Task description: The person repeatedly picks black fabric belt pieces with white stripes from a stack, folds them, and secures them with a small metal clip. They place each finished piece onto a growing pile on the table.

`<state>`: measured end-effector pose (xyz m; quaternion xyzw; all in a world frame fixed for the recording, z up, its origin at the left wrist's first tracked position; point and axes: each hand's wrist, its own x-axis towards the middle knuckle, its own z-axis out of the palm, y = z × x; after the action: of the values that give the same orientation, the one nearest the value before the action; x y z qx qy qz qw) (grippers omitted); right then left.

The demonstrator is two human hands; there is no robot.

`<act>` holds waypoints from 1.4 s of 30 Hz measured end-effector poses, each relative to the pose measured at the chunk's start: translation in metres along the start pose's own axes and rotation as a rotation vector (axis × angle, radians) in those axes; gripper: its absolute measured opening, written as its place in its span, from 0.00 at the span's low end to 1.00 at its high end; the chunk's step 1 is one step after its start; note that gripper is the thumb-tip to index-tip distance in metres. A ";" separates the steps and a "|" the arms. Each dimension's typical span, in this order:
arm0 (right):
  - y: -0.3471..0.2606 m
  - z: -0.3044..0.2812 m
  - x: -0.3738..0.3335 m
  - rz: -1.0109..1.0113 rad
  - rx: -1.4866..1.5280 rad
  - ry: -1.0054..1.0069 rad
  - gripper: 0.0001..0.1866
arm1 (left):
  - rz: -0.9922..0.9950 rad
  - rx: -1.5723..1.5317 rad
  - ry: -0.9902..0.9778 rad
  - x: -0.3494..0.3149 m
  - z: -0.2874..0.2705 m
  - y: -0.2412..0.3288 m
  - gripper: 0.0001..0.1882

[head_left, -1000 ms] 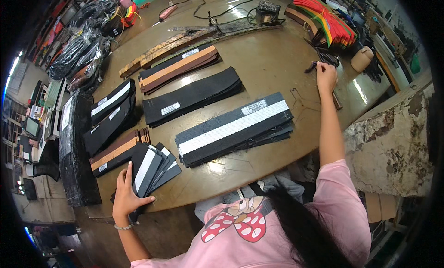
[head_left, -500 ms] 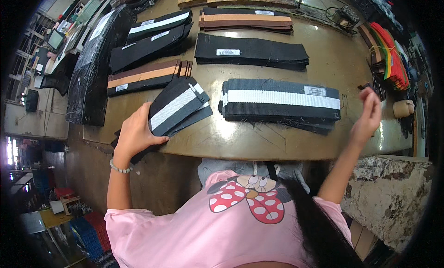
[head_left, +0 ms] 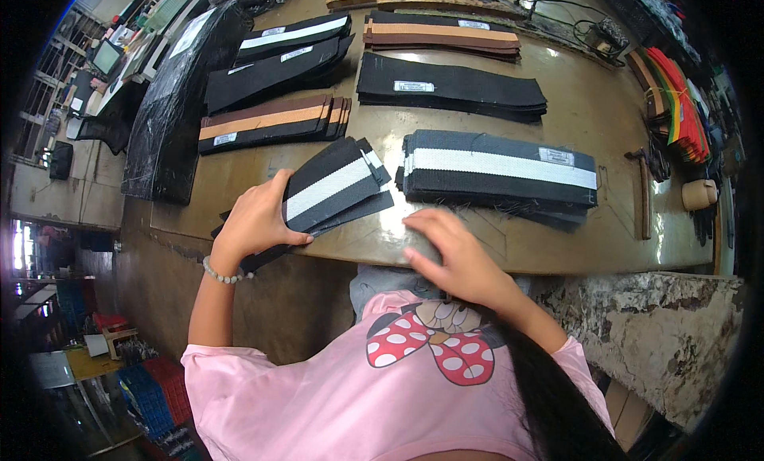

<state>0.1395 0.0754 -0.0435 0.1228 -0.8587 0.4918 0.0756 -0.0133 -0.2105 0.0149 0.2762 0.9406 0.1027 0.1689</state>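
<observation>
My left hand [head_left: 259, 218] is wrapped round the near end of a stack of black and grey fabric strips [head_left: 333, 186] with a white stripe. The stack lies slanted at the table's front edge, its far ends fanned out and uneven. My right hand [head_left: 450, 254] is apart from everything, just above the front edge, with fingers curved and thumb spread. Nothing shows in it. Beyond it lies a larger stack of grey, white and black strips [head_left: 497, 170] with a small white label and frayed threads.
Farther back are black strips [head_left: 454, 87], brown and orange strips [head_left: 442, 37], and more labelled stacks [head_left: 274, 75] on the left. A hammer [head_left: 644, 194] lies at the right, near a tape roll [head_left: 698, 195] and red-green strips [head_left: 676, 103]. A plastic-wrapped bundle [head_left: 171, 111] stands left.
My right hand has come from beside the hammer at the right to the middle of the front edge. My left hand keeps its hold on the strips. The whole view has shifted slightly.
</observation>
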 end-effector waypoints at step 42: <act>0.024 0.001 -0.041 0.126 0.425 0.314 0.41 | 0.496 0.074 -0.085 0.003 0.037 0.086 0.19</act>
<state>0.1725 0.0914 -0.0742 0.0045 -0.7199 0.6777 0.1495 0.0397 -0.1335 0.0048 0.5086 0.8392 0.0949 0.1678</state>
